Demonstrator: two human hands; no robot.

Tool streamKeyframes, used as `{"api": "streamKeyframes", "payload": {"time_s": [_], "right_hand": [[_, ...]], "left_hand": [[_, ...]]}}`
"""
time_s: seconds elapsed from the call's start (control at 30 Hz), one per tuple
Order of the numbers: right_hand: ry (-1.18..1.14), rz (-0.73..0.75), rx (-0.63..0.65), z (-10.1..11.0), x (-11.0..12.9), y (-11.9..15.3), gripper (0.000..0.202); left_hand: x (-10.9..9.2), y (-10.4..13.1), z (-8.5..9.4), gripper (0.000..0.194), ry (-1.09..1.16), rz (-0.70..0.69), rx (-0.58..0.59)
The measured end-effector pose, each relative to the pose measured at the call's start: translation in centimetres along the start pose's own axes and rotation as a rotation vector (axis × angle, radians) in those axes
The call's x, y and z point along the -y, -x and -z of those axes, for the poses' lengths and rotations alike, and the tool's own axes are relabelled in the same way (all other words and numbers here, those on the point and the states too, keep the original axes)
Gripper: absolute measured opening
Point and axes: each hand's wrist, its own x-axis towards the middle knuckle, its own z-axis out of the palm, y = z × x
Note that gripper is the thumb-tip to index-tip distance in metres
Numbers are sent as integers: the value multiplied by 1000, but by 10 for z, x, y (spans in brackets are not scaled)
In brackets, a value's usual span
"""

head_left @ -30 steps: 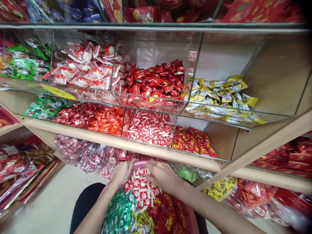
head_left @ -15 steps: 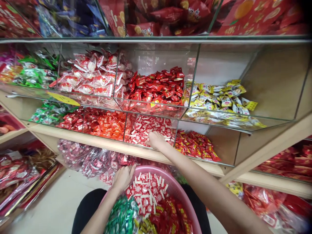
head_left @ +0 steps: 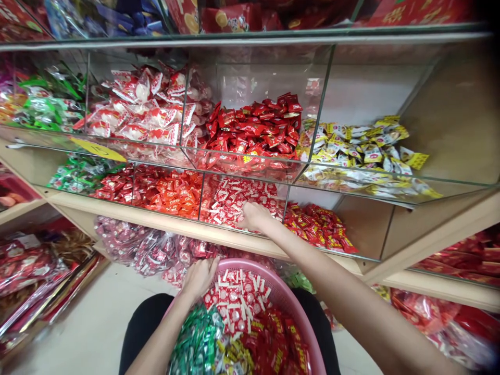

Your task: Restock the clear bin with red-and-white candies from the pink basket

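My left hand [head_left: 200, 277] is closed over the far left rim of a pink plastic basket [head_left: 308, 325] between my knees. Inside the basket lie red-and-white wrapped candies [head_left: 238, 299], green wrapped ones [head_left: 197, 336], red ones with yellow lettering [head_left: 277, 344] and a few yellow ones [head_left: 234, 357]. My right hand [head_left: 255, 216] reaches into a lower shelf compartment of red-and-white candies [head_left: 226, 200]. Its fingers are curled down among them, and their tips are hidden, so I cannot make out what they hold.
Clear dividers [head_left: 201, 198] separate the candy compartments. Red candies [head_left: 318, 226] lie right of my right hand, orange-red ones [head_left: 177, 192] to its left. An overhanging upper shelf holds red [head_left: 253, 127] and yellow-white candies [head_left: 363, 146]. Bagged candies [head_left: 152, 250] sit below the wooden ledge [head_left: 156, 213].
The view has shifted slightly closer to and lower on the shelves. My right hand stays among the red-and-white candies, its fingers a little more tucked. My left hand keeps hold of the basket.
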Motion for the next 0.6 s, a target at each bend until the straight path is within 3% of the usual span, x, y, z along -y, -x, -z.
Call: {"api": "streamKeyframes", "payload": {"time_s": [0.1,0.2,0.27,0.33,0.47,0.6], "right_hand": [[-25,38,-89,13,-7,31,27],[-187,250,-139,9,-14,69,23],[-324,403,-37,-8,-20,86,23],[-373,450,71,-36,-26,92,22],[-191,317,138,-93,-35,79,26],[-76,256,152,-119,-35,63,32]], "left_hand": [[-1,0,1,64,9,2,2],[-1,0,1,65,6,-7,0],[-1,0,0,65,10,4,5],[-1,-1,-1,64,17,11,11],[1,-2,-4,66,11,-13,-3],[4,-2,-6,66,4,-31,-31]]}}
